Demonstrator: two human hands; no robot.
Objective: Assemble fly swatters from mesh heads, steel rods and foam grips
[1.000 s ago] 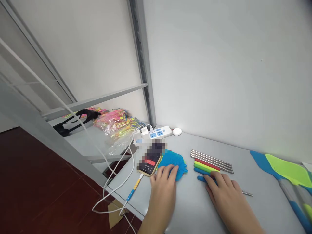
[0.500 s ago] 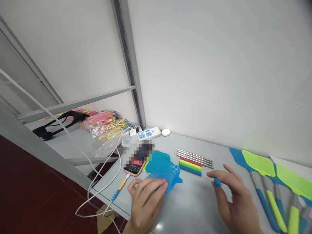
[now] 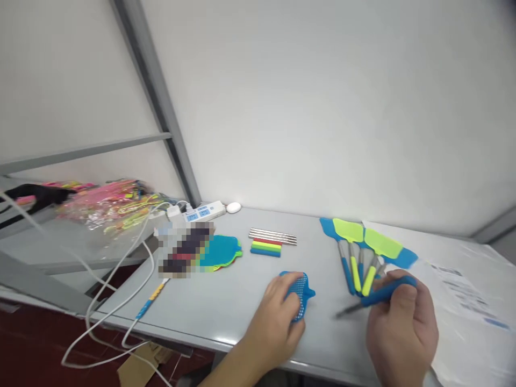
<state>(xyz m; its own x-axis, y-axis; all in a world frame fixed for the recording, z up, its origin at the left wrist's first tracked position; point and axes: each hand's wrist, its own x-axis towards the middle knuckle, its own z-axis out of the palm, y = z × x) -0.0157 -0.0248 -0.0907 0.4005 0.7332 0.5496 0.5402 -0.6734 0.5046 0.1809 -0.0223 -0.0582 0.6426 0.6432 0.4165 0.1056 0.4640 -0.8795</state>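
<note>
My left hand [image 3: 278,317] is closed around a blue perforated fly swatter head [image 3: 301,295], its short neck pointing right. My right hand [image 3: 403,328] grips a blue handle [image 3: 389,292], from which a dark, blurred metal rod [image 3: 350,309] sticks out toward the swatter head. Rod and head are apart. Behind them lie a row of coloured handles [image 3: 266,248] and several silver rods [image 3: 274,236]. A stack of swatter heads [image 3: 220,251], blue on top, is at left. Fly swatters with blue and lime heads [image 3: 382,244] lie fanned out beyond my right hand.
A pixelated phone [image 3: 187,250] with a cable lies beside the stack. Behind it are a power strip [image 3: 205,211] and a white round object [image 3: 234,207]. Plastic sheeting [image 3: 467,301] covers the table's right side. Bagged colourful items [image 3: 116,201] lie on the left shelf.
My left hand has brought the blue swatter head away from the stack, to the right. The handle in my right hand now shows with its rod pointing left. The view has swung right.
</note>
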